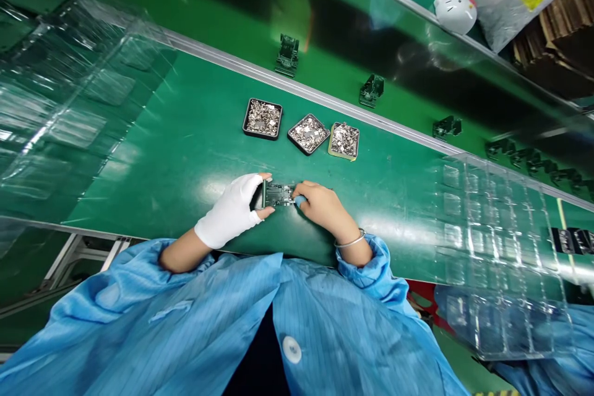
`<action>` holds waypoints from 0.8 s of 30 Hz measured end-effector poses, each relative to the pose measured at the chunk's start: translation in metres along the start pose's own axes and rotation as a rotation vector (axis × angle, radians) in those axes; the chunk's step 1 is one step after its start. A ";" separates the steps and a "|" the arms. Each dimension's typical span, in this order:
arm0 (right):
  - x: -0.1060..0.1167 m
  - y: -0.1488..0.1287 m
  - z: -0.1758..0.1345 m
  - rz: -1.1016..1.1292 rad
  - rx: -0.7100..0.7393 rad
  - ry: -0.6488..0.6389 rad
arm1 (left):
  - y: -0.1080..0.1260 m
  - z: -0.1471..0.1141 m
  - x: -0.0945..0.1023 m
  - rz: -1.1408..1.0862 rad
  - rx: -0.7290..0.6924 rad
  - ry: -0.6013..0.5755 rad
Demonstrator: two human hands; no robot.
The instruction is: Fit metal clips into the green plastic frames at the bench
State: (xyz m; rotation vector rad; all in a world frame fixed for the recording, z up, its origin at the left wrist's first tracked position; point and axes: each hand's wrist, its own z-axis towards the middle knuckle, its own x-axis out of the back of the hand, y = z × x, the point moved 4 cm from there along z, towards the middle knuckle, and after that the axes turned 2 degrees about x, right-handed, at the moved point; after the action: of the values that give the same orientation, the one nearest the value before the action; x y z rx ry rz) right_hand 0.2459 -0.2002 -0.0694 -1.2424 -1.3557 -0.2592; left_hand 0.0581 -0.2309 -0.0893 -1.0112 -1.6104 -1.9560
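My left hand [232, 210], in a white glove with bare fingertips, grips a small green circuit board assembly [279, 194] by its left end, thumb and fingers on opposite sides. At the assembly's right end, my right hand [320, 203] is closed, its fingertips touching or nearly touching the board. Something light blue [300, 200] shows at those fingertips; whether it is a finger cover or a held piece I cannot tell. Just beyond the hands sit a black tray [244, 126] and a second dark tray [297, 145], both full of small shiny metal parts, beside a yellowish-edged tray [341, 156] of similar parts.
Across a metal rail [223, 62], several board assemblies [372, 90] stand on a green strip. Clear plastic blister trays [492, 235] lie at the right, and more plastic trays [69, 105] are stacked at the left. A white pig figurine [457, 14] sits on the upper shelf.
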 end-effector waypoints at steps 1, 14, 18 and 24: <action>0.000 0.000 0.000 -0.011 -0.013 -0.003 | 0.000 0.000 0.000 0.000 -0.004 0.004; 0.010 0.005 0.003 0.317 0.178 0.350 | 0.009 -0.006 0.006 -0.066 -0.091 0.214; 0.008 -0.015 0.001 0.199 0.241 0.387 | 0.013 -0.005 0.010 -0.015 -0.170 0.208; 0.015 -0.022 -0.003 0.035 0.445 0.284 | 0.011 0.009 0.004 0.179 -0.154 0.131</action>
State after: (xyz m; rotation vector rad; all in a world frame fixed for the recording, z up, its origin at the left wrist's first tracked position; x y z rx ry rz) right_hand 0.2353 -0.2041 -0.0448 -0.8203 -1.0710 -0.0954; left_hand 0.0659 -0.2246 -0.0779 -1.0241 -1.2702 -2.0020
